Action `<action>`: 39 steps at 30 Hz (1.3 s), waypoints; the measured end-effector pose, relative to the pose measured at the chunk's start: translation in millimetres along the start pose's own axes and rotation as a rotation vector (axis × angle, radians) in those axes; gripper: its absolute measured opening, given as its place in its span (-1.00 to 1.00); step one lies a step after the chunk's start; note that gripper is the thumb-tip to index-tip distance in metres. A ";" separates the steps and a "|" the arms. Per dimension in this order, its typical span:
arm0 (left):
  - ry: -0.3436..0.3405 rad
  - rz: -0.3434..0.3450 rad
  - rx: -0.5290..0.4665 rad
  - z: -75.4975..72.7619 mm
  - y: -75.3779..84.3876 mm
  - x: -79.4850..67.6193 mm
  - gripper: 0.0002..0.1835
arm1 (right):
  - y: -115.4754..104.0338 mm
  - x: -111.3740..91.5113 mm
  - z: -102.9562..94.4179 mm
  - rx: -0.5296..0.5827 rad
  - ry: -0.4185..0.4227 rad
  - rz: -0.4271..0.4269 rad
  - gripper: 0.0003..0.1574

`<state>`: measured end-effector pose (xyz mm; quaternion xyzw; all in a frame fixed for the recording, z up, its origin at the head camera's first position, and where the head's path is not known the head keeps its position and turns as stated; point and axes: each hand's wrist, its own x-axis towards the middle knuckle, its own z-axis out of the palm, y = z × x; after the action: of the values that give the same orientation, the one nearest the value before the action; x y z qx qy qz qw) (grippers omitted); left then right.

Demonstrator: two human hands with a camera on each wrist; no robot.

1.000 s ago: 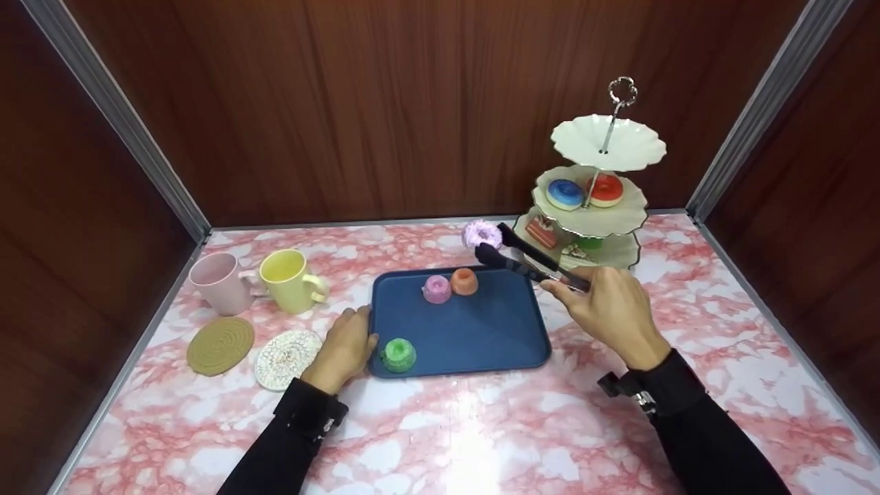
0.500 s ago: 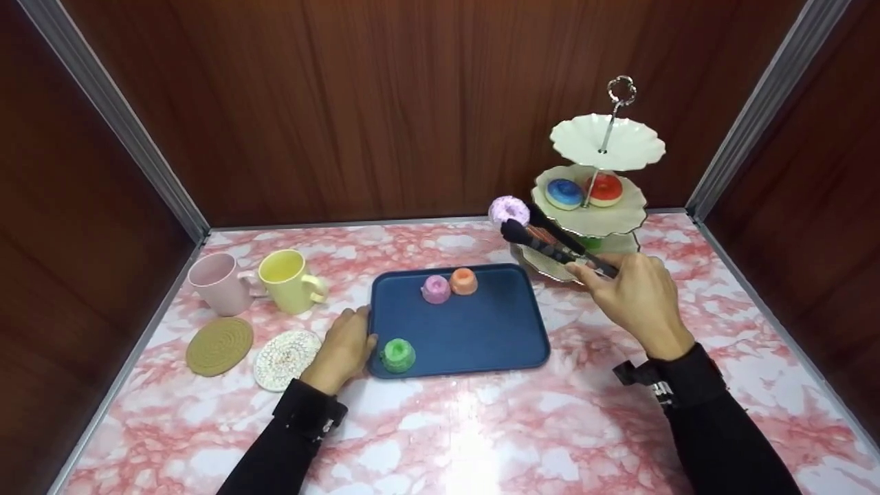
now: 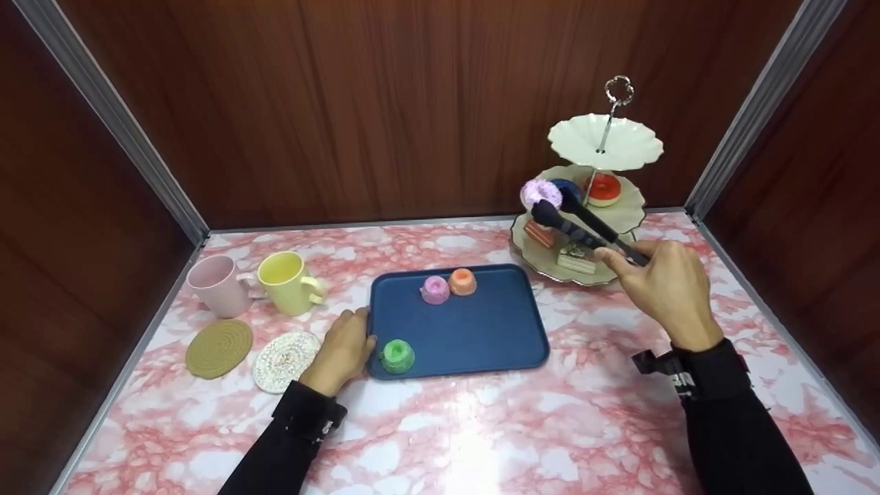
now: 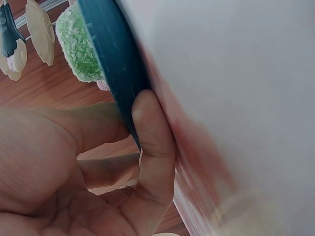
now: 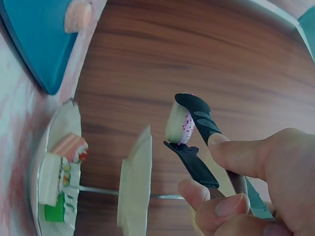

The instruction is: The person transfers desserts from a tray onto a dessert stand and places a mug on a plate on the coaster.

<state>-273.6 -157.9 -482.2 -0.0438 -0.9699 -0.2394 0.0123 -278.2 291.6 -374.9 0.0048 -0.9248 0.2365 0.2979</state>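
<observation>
My right hand [image 3: 665,285] holds black-tipped tongs [image 3: 584,230], which clamp a lilac toy donut [image 3: 540,193]. In the head view the donut overlaps the middle tier of a three-tier cake stand [image 3: 615,218]; in the right wrist view the donut [image 5: 180,123] is held clear between the tong tips. A blue donut [image 3: 566,185], partly covered, and a red donut [image 3: 603,189] lie on that tier. My left hand [image 3: 342,347] pinches the left edge of a blue tray [image 3: 474,337]. On the tray are pink [image 3: 435,290], orange [image 3: 463,282] and green [image 3: 397,356] toy cakes.
Toy cake slices [image 5: 70,147] sit on the stand's bottom tier. Far left are a pink mug [image 3: 218,285] and a yellow mug [image 3: 289,283], with an olive coaster [image 3: 219,348] and a white patterned coaster [image 3: 286,361] before them. Wood-panelled walls [image 3: 378,117] enclose the table.
My right hand has moved right, and the tongs have carried the lilac donut up and rightward, from beside the stand to in front of its middle tier. My left hand stays at the tray.
</observation>
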 end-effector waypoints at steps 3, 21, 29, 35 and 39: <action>-0.018 -0.026 -0.015 0.2 0.6 0.5 -0.44 | 5.0 2.3 -5.8 -0.012 0.003 0.014 -0.38; -0.007 -0.012 0.003 0.2 0.4 0.5 -0.44 | 31.1 8.9 -40.1 -0.080 -0.090 0.197 -0.17; 0.006 -0.011 0.003 0.8 0.5 0.3 -0.45 | 34.1 8.4 -48.7 -0.140 -0.129 0.222 -0.13; 0.007 -0.009 -0.004 0.8 0.5 0.3 -0.45 | 35.6 7.8 -50.4 -0.161 -0.155 0.239 -0.07; 0.009 -0.008 -0.014 1.2 0.1 0.3 -0.45 | 36.4 7.1 -50.8 -0.166 -0.185 0.267 -0.02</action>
<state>-273.9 -157.3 -483.2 -0.0390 -0.9682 -0.2465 0.0154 -261.7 347.3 -350.7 -0.1208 -0.9570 0.1956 0.1769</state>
